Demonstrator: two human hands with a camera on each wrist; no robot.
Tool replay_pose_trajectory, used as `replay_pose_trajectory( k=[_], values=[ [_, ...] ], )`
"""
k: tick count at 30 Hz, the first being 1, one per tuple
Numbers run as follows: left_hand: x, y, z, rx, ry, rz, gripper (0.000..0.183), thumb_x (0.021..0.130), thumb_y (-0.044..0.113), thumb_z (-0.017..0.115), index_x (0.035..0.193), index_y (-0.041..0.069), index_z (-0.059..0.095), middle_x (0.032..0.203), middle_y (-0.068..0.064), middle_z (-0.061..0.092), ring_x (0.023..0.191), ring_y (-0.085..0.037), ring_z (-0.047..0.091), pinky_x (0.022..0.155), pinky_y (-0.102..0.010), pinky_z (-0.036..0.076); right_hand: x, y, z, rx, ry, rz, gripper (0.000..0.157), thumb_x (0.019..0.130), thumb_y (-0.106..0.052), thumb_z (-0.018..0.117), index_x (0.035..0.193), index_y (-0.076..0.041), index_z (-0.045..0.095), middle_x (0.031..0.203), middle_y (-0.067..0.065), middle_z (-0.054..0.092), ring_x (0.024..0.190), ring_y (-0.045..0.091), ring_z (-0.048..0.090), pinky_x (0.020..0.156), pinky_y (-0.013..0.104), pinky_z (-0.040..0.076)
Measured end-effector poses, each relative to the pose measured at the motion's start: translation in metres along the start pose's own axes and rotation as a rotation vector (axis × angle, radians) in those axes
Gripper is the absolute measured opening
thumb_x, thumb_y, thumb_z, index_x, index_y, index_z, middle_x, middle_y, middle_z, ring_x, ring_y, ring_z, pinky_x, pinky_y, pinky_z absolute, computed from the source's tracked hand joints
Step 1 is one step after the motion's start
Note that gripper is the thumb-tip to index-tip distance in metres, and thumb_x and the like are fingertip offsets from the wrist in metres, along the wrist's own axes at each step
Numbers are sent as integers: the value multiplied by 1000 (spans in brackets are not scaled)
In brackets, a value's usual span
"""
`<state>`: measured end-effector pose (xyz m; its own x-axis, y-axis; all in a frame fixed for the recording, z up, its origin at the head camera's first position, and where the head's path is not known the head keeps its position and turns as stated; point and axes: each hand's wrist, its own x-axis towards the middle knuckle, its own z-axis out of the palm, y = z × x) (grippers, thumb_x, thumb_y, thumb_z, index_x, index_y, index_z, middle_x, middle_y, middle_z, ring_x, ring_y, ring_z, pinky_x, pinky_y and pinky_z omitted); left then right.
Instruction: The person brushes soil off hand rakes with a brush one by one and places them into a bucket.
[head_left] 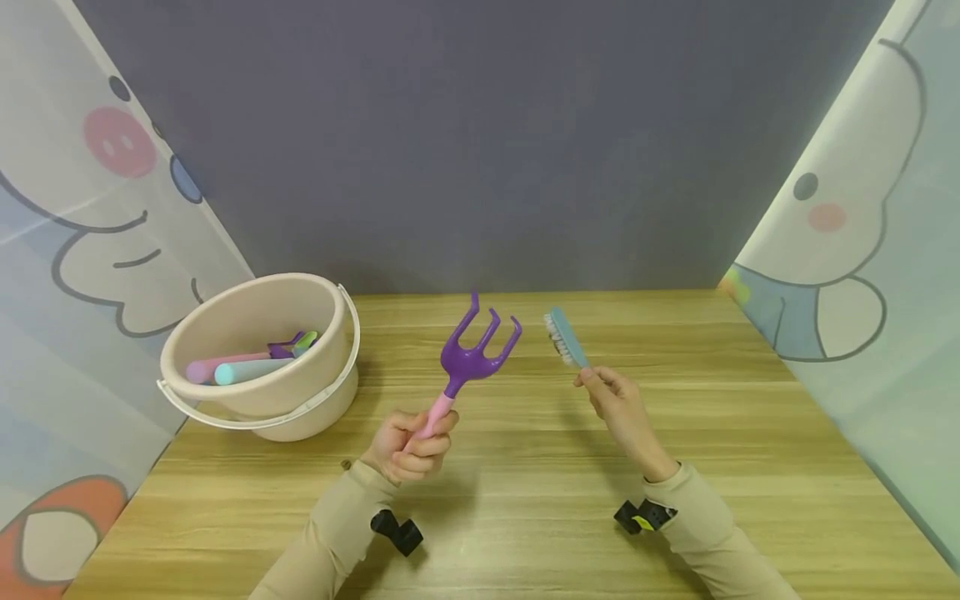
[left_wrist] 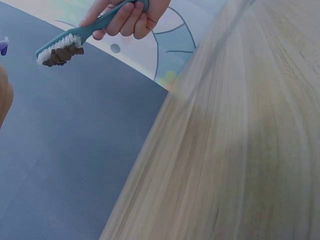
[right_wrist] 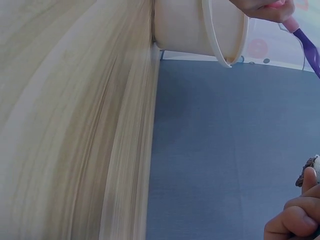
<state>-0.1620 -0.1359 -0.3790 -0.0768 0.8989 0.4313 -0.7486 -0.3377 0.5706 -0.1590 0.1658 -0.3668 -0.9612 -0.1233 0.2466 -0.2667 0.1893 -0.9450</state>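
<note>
My left hand [head_left: 412, 446] grips the pink handle of a purple three-pronged hand rake [head_left: 467, 360], its prongs pointing up and away above the table. To the right, my right hand [head_left: 618, 408] holds a teal scrub brush [head_left: 568, 337] by its handle, white bristles facing left. In the left wrist view, brown dirt-like clumps cling to the bristles of the brush [left_wrist: 62, 47]. Rake and brush are held apart, not touching. Only part of the left hand [right_wrist: 267, 9] and rake shows in the right wrist view.
A beige bucket [head_left: 247, 292] with a white handle stands at the table's left, holding pink-, teal- and purple-coloured tools. A small brown crumb [head_left: 346, 464] lies on the wooden table [head_left: 540, 517]. A grey panel [head_left: 480, 150] rises behind, with cartoon-printed sheets [head_left: 832, 275] at both sides.
</note>
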Motion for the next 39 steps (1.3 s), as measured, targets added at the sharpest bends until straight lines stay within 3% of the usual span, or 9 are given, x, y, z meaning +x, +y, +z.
replay_pose_trajectory(
  k=[5,9,12,15,20,25,30,34,39],
  values=[
    [-1,-2,1,-31,49,44,14,97,25,40,102,13,42,60,4,23,37,-3,22,29,-14,19,-5,-17,1,-10,-2,-6,21,98,-11,40,87,-9,57,48,-7,29,41,4,22,37,20,20],
    [-1,-2,3,-88,174,159,15,98,22,35,105,10,41,63,4,19,40,-4,21,34,-11,19,-2,-8,-1,-18,-11,-20,21,98,-12,40,88,-8,57,48,-7,29,41,6,22,36,22,21],
    [0,0,4,-65,316,209,16,99,20,28,105,10,39,64,5,20,43,-3,20,36,-11,20,1,2,-2,-16,-14,-11,21,98,-14,40,89,-9,58,49,-6,30,41,7,22,36,25,21],
    [3,1,6,47,533,206,16,100,19,24,104,11,38,65,7,28,45,-2,24,38,-10,23,0,2,-1,-15,-8,12,21,98,-17,41,89,-10,58,49,-5,30,41,7,23,37,24,21],
    [11,-1,12,333,924,143,8,99,16,29,102,13,36,63,8,34,43,2,32,38,-11,21,0,1,-1,-18,-2,30,20,98,-19,42,88,-12,58,49,-5,31,42,6,24,38,24,22],
    [13,-5,15,638,1157,23,10,98,19,37,101,11,39,62,7,34,41,1,29,37,-13,22,-1,1,0,-14,1,34,21,98,-20,41,89,-12,58,49,-4,30,41,6,23,37,23,22],
    [14,-8,21,869,1235,-63,15,96,20,42,102,6,40,62,4,34,42,-4,27,38,-18,25,-2,-1,-1,-8,-5,29,23,99,-22,41,90,-11,58,49,-4,31,41,7,22,37,25,21],
    [13,-10,29,1039,1258,-84,17,96,17,42,103,1,41,63,1,35,41,-6,27,37,-19,26,-3,-4,-1,-6,-10,21,24,99,-24,41,90,-10,58,49,-4,30,41,7,21,38,25,21],
    [9,-12,40,1183,1322,-108,21,95,16,44,108,-1,43,63,0,36,41,-8,29,36,-19,27,-3,-5,-1,-2,-19,23,24,98,-24,41,89,-11,58,49,-4,31,41,6,22,38,25,21]
  ],
)
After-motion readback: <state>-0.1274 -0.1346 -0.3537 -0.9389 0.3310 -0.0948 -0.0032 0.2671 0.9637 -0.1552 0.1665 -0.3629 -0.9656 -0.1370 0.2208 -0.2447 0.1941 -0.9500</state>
